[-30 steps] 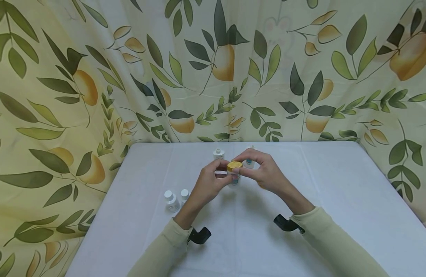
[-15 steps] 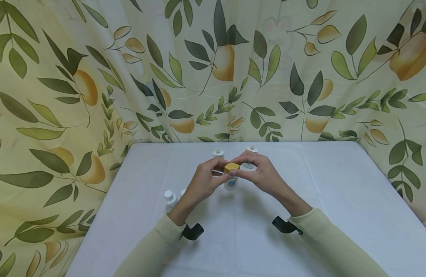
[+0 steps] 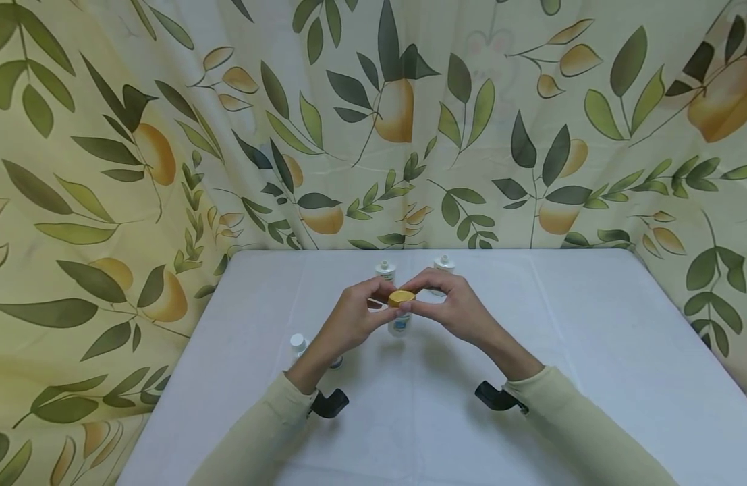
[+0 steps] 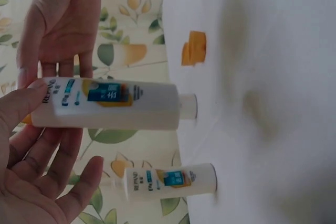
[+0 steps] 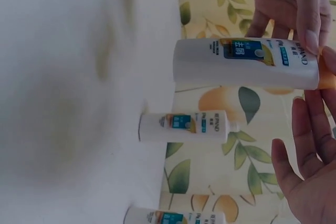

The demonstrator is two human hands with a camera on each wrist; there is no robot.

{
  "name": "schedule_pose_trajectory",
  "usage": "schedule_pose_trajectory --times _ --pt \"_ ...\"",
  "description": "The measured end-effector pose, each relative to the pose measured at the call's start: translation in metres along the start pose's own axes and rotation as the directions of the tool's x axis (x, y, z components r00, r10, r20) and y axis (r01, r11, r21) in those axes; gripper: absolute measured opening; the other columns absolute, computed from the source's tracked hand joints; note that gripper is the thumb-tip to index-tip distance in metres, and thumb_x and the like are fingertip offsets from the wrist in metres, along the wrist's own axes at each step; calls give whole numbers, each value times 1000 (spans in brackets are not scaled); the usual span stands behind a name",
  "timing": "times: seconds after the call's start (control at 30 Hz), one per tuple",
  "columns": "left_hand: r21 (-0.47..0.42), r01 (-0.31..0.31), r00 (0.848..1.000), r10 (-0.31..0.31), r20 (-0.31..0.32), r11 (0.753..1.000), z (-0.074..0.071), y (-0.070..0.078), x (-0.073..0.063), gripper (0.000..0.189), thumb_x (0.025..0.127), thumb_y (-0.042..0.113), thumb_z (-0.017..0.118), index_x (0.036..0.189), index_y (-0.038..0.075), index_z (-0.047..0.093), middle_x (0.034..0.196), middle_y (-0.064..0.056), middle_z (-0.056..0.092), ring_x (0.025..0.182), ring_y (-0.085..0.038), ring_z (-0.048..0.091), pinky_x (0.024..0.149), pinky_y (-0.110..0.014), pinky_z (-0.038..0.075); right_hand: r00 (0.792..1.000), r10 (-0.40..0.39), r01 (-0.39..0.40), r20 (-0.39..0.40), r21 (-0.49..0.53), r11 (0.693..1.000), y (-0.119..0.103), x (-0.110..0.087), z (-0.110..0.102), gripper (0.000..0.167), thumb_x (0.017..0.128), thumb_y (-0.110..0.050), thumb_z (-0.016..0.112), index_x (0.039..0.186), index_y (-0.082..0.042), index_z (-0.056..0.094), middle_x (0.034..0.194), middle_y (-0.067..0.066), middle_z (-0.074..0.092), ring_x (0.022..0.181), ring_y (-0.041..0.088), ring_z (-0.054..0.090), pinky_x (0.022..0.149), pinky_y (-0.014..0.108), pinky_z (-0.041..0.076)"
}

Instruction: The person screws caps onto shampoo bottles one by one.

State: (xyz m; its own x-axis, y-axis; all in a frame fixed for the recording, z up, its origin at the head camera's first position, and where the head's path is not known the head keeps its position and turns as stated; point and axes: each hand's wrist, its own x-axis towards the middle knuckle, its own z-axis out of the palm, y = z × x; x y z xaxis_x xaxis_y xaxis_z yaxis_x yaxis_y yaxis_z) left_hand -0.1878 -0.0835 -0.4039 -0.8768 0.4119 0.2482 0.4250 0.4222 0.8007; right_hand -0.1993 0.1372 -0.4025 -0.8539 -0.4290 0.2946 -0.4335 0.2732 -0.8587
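Observation:
A white shampoo bottle point(image 3: 400, 325) with a blue-and-yellow label is held upright above the table, topped by an orange-yellow cap point(image 3: 401, 298). My left hand point(image 3: 356, 314) grips the bottle at its shoulder, just under the cap, thumb on the label side. Pinched on the cap are the thumb and fingers of my right hand point(image 3: 457, 308). Beyond the hands stand two similar bottles, the back left bottle point(image 3: 385, 270) and the back right bottle point(image 3: 444, 264), both with bare necks. In the left wrist view, a loose orange cap point(image 4: 194, 49) lies on the table.
Left of my left forearm stands a small white-capped bottle point(image 3: 297, 343); a second one beside it is mostly hidden by the forearm. The white table point(image 3: 592, 351) ends at a leaf-and-fruit patterned curtain point(image 3: 507, 169).
Both hands have shifted left and slightly nearer with the bottle. More of its label shows below the fingers. My left forearm now covers more of the white-capped bottles.

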Motion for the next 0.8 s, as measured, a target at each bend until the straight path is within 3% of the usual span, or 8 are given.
schedule_pose_trajectory --times 0.17,0.37,0.53,0.8 --pt "48 -2 999 0 33 999 -7 -3 -2 26 91 24 79 111 13 69 108 3 71 101 -14 67 93 -40 58 1000 25 -25 11 14 1000 0 1 8 21 87 -27 82 108 -26 77 107 -8 70 108 17 62 105 55 44" --pt "78 -20 1000 19 12 997 -16 -8 -8 26 89 20 80 112 12 70 108 4 71 100 -13 67 98 -41 56 999 28 -28 22 9 1000 -1 5 15 25 88 -28 82 112 -23 76 109 -7 71 108 17 63 105 55 47" --pt "82 -24 1000 22 18 996 -23 -14 -13 26 88 18 81 111 13 70 105 6 71 98 -11 66 99 -43 55 998 34 -34 46 4 999 3 7 23 23 89 -30 81 111 -28 76 110 -10 70 110 15 62 105 55 46" --pt "108 33 996 -42 79 994 -32 -26 -20 22 87 19 83 106 17 72 99 10 69 94 -8 65 101 -48 53 996 4 -4 85 -6 1000 12 10 40 21 90 -30 79 110 -30 75 108 -12 69 107 13 63 103 54 48"
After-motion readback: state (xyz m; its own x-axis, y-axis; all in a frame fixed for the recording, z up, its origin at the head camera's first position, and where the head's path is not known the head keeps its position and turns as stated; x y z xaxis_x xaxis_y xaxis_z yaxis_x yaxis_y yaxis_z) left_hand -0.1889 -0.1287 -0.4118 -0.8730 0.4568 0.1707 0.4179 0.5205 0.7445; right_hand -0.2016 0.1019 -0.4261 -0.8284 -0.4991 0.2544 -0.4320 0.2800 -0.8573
